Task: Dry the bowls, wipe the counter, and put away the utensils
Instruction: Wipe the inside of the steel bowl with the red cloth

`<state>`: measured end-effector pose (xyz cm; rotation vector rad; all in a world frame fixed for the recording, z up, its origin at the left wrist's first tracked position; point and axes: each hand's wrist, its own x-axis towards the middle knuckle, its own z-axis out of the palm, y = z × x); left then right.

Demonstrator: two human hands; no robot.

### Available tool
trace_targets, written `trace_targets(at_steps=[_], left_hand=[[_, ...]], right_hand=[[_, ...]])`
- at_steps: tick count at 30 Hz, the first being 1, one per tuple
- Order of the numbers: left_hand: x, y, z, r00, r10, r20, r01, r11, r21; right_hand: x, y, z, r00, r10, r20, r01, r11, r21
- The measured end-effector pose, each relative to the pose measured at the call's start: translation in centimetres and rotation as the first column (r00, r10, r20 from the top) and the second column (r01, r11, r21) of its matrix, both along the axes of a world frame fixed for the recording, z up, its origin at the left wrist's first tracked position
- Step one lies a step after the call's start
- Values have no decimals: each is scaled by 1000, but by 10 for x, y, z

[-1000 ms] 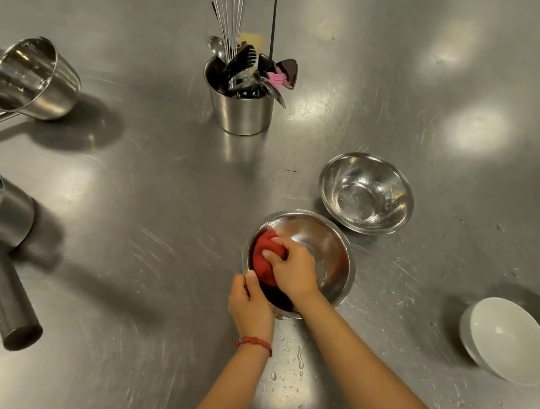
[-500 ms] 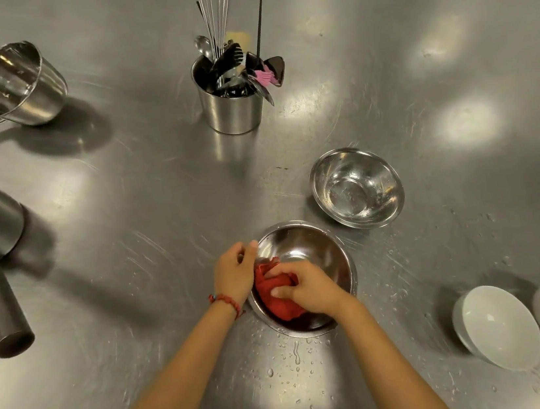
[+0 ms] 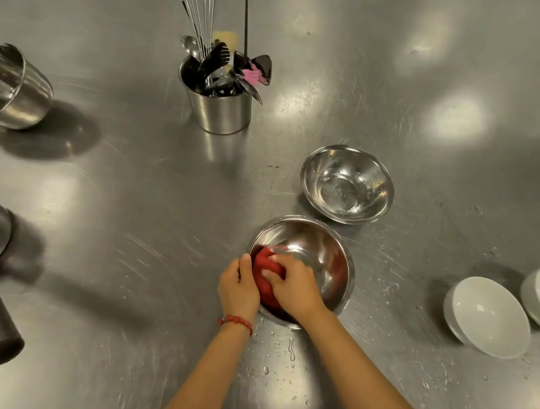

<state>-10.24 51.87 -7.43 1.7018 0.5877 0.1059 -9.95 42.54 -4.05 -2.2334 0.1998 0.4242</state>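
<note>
Rightward, bare counter [image 3: 471, 229] beyond bowl [image 3: 322, 249]

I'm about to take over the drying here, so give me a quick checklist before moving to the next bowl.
1. Left hand steadies the near steel bowl at its rim: ok.
2. Right hand presses the red cloth inside it: ok.
3. Near bowl fully dry: cannot tell.
4. Far steel bowl dry: not ok, droplets inside.
5. Counter dry: not ok, drops near the arms.
</note>
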Motion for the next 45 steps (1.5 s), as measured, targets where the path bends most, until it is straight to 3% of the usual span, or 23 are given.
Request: trace_targets(at_steps=[4,6,8,10,12,16,19,27,32,38,45], left_hand=[[-7,2,0,1000,-12,-9,12,1000,-9],[-13,-2,-1,1000,-26,3,26,999,-28],[-17,-7,1,1000,-21,14,22,999,-33],[-19,-10,2,1000,-8,23,9,1000,-29],[-20,-11,3,999,0,38,1,1000,-24],[-19,-11,4,998,19,55,-18,1000,-12],[-20,-9,5,999,24,47,-24,1000,-10],[-23,-10,13,998,47,31,-47,999,14],[-27,-13,11,998,56,12,-56,998,-6],[-31,-20,9,992,129,-5,-129,991,-25],[-39,-28,7,980,199,-3,-199,980,-15]], right_hand=[[-4,-2,-1,999,-13,-31,17,993,114],[2,6,-2,971,-239,-10,239,963,129],[9,14,0,879,-475,32,465,871,159],[11,17,-1,813,-577,75,553,806,211],[7,14,-2,825,-541,165,510,838,196],[8,8,-5,931,-202,303,187,979,78],[14,7,-3,944,-15,330,32,998,-46],[38,-16,21,941,-217,260,288,917,-276],[30,-54,32,950,-278,141,311,883,-352],[-14,-92,34,952,-294,87,307,917,-254],[-73,-80,30,931,-333,150,354,923,-149]])
